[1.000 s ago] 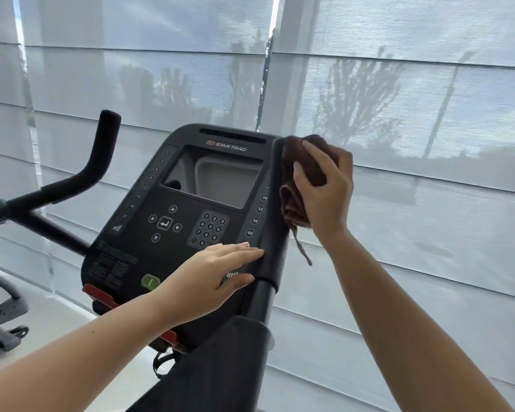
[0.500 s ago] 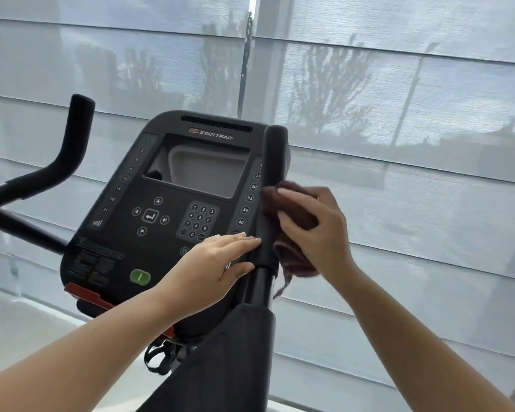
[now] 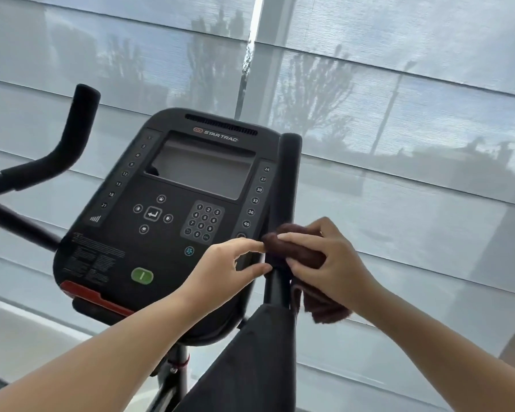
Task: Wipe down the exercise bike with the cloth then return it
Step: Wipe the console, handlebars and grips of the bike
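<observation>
Item 1, exercise bike (image 3: 101,257): I log a black console (image 3: 173,224) tilted toward me, with a grey screen, number keypad, green button and a red strip along its lower edge; a black upright handlebar stands on each side.
Item 2, cloth (image 3: 305,257): dark brown, bunched round the lower right handlebar (image 3: 286,179), gripped by my right hand (image 3: 336,263); a loose end hangs below.

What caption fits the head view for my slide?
Right hand grips a brown cloth around the right handlebar while the left hand touches the console edge.
</observation>
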